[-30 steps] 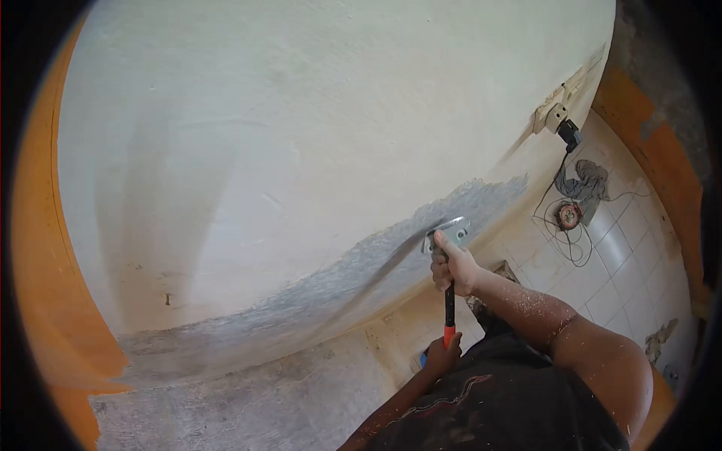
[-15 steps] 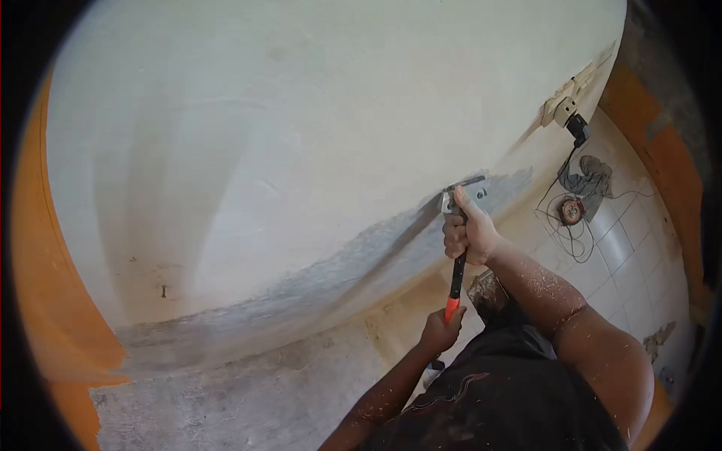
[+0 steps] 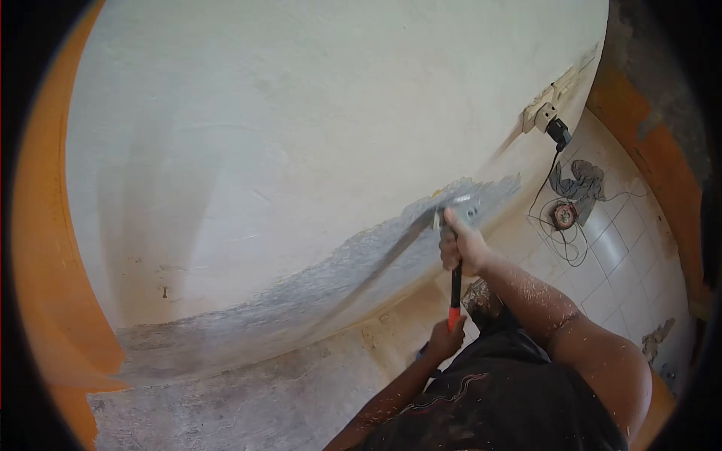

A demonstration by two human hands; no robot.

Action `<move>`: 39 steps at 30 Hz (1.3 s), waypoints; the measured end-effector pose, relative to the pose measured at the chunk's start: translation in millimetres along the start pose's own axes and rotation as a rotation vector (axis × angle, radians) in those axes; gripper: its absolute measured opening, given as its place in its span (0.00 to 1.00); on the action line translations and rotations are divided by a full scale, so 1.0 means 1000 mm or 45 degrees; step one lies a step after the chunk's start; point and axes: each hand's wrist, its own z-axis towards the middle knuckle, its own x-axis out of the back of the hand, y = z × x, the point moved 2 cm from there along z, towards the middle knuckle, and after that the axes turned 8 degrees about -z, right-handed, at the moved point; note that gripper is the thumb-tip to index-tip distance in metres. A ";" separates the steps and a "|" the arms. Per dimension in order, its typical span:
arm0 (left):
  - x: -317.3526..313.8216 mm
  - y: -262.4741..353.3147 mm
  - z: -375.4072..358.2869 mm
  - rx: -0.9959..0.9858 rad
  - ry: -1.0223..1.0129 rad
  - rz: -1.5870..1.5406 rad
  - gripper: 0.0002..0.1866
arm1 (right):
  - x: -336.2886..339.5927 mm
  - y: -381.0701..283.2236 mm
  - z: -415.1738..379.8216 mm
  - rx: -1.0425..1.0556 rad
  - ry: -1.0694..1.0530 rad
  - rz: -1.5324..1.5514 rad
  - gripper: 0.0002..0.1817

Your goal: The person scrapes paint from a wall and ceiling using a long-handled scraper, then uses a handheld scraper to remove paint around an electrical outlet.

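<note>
A long-handled wall scraper (image 3: pixel 456 286) rests with its wide metal head (image 3: pixel 468 210) at the scraped grey strip (image 3: pixel 353 259) of the pale wall; the head is slightly blurred. My right hand (image 3: pixel 468 246) is wrapped round the black shaft just below the head, thumb laid up toward it. Lower down, my left hand (image 3: pixel 446 338) grips the red end of the handle. Pale flakes cling to both forearms.
A wall socket (image 3: pixel 547 114) with a black plug (image 3: pixel 558 133) sits at right, its cord hanging down. A grey cloth (image 3: pixel 583 180) and a round reddish object (image 3: pixel 564 216) among cords lie on the tiles. A nail (image 3: pixel 165 292) sticks out at left.
The scraper head has moved down the wall, with both hands lower too. Bare grey surface now shows above the blade. The view has shifted slightly.
</note>
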 end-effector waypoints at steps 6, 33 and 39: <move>-0.012 0.029 0.001 -0.006 -0.196 -0.260 0.19 | -0.031 -0.032 -0.014 -0.071 0.082 -0.084 0.29; -0.017 0.028 0.010 0.003 -0.137 -0.063 0.20 | -0.011 -0.033 -0.018 0.088 0.054 -0.097 0.27; -0.016 0.002 0.031 0.069 -0.140 -0.062 0.25 | 0.002 -0.035 -0.001 -0.003 0.121 -0.134 0.28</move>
